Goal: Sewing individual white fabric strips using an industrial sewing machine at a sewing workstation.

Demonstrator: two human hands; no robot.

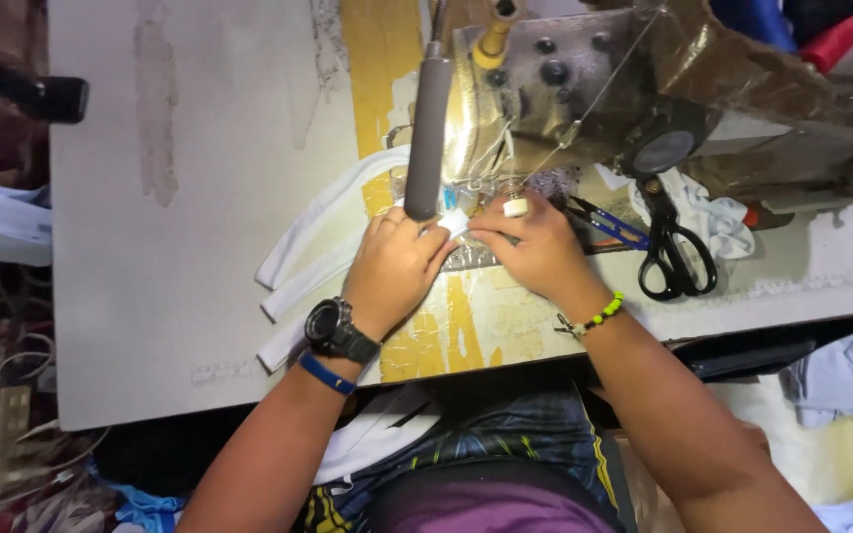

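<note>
My left hand point(395, 265) and my right hand point(535, 247) meet at the needle area of a sewing machine point(584, 89). Both pinch a small white fabric piece point(453, 223) lying on the metal plate under the presser foot. My right forefinger wears a pale thimble-like ring point(515, 207). Long white fabric strips point(318, 247) trail from under my left hand toward the table's left and front edge. A black watch and a blue band sit on my left wrist; a beaded bracelet circles my right wrist.
Black-handled scissors point(673, 252) lie right of my right hand, with small blue-handled snips point(609, 225) beside them. A grey lamp arm point(428, 128) hangs over the pale worn table point(170, 247). Cloth piles sit at the right; cables lie on the floor at left.
</note>
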